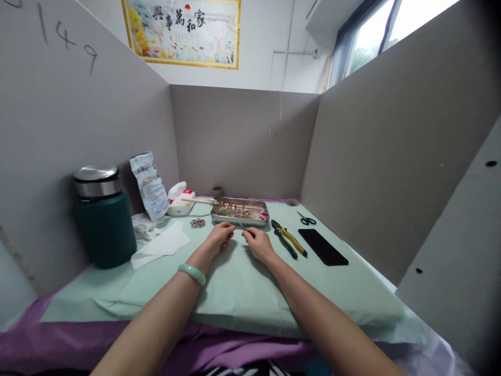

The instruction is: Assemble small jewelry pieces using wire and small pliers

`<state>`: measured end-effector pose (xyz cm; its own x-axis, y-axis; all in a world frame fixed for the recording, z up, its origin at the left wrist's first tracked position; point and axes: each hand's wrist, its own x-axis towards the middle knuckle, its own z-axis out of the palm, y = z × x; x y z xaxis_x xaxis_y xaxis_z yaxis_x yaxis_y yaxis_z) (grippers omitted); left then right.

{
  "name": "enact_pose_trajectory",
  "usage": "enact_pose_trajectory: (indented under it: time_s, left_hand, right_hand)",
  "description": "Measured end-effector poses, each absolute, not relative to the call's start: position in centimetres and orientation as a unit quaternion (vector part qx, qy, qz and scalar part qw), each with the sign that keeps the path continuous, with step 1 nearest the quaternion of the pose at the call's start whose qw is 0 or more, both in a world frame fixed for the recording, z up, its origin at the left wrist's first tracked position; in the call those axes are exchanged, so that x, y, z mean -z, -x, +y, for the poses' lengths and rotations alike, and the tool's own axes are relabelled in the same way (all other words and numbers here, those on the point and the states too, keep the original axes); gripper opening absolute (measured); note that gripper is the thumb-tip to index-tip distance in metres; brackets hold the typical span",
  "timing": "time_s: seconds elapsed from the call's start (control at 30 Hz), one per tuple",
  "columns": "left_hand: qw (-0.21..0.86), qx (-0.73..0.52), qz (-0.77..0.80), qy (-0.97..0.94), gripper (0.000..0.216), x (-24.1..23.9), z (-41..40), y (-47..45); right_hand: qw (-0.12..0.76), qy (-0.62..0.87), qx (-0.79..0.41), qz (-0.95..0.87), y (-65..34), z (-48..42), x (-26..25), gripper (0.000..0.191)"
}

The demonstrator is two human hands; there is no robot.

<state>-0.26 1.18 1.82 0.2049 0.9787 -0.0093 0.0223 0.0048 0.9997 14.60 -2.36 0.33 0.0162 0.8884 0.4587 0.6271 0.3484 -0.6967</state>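
The counter (235, 292) under its pale green sheet carries a dark green flask (104, 219) at the left. At the back stands a metal tray (239, 223), which looks full of small beads. A black phone (323, 246), pliers (288, 239) and scissors (307, 220) lie untouched to the right.

Both hands rest just before the tray. The right hand (256, 243) pinches a fine strand (241, 226). The left hand (221, 236) is curled close by, but I cannot tell whether it grips anything. A little bead heap (198, 223) sits apart. With no strung length showing, I'd say the beading is barely begun.
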Motion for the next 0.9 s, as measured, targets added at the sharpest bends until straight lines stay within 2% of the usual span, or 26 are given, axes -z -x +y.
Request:
enact_pose_trajectory:
  time_s: [0.17,0.4,0.53,0.7,0.8,0.9]
  left_hand:
    - [0.496,-0.373,0.506,-0.599,0.018,-3.0,3.3,-0.7]
    - [0.518,-0.348,0.493,-0.607,0.025,-2.3,4.6,-0.2]
    - [0.520,-0.362,0.484,-0.604,0.029,-1.8,4.7,0.0]
    - [0.490,-0.360,0.507,-0.611,0.030,-1.3,5.4,-0.5]
    - [0.417,-0.375,0.506,-0.656,0.029,-0.9,5.6,-0.6]
    - [0.404,-0.381,0.488,-0.674,0.029,-0.6,5.3,-0.5]
  right_hand:
    - [0.409,0.569,-0.225,-0.677,-14.5,-1.1,-1.7,0.023]
    - [0.399,0.564,-0.367,-0.622,-14.1,-1.2,-2.4,0.020]
    - [0.448,0.516,-0.461,-0.565,-14.9,-1.3,-2.9,0.017]
    - [0.534,0.466,-0.394,-0.585,-14.8,0.8,-2.2,0.021]
    - [0.531,0.456,-0.369,-0.612,-14.6,1.1,-1.6,0.023]
    - [0.516,0.444,-0.350,-0.643,-15.0,0.4,-1.4,0.020]
